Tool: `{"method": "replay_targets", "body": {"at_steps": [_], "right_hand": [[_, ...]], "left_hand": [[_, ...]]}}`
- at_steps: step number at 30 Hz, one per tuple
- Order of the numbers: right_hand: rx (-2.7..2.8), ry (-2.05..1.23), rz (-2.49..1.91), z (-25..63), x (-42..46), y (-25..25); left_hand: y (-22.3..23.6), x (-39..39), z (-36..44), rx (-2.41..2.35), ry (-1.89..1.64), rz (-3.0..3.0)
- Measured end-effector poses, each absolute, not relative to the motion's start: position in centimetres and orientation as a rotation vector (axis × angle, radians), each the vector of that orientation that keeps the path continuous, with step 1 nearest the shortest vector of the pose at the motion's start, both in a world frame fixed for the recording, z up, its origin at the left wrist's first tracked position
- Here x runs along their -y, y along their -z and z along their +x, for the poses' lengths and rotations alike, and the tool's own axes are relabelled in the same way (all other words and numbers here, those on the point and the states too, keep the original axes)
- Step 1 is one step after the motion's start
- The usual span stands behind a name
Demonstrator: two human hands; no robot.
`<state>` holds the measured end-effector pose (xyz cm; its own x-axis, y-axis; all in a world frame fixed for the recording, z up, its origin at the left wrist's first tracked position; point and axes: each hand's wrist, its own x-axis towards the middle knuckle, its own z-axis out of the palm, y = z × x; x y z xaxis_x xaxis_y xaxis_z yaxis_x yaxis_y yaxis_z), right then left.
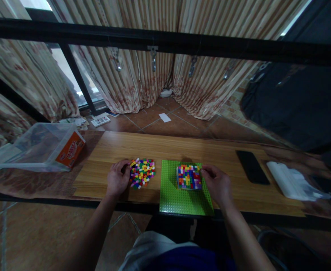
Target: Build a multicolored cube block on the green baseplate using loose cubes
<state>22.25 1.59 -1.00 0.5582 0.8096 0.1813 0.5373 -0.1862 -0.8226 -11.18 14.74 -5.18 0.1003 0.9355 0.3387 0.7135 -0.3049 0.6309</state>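
Note:
A loose pile of small multicoloured toy bricks (143, 172) lies on the wooden board. At the pile's left edge is my left hand (118, 177), its fingers curled and their tips among the outer bricks; whether a brick is between them is too small to tell. On the green studded baseplate (169, 201) stands a squarish block built of many coloured bricks (189, 177). My right hand (218, 184) is at the block's upper right edge, thumb and forefinger drawn together against it. What those fingertips pinch, if anything, cannot be made out.
The wooden board (120, 145) lies on a narrow table. Farther right are a black phone (252, 166) and a white packet (288, 180). A clear plastic tub (45, 145) with an orange label stands at the left. A dark metal bar (165, 39) with hanging clips crosses above the table.

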Motion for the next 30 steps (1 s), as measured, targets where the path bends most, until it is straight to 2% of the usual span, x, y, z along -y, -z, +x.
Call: {"method": "replay_targets", "body": {"at_steps": [30], "right_hand": [[0.987,-0.454,-1.72,20.8,-3.3,2.7]], "left_hand": [[5.2,-14.6,-11.1,-1.66,-0.992,2.089]]}}
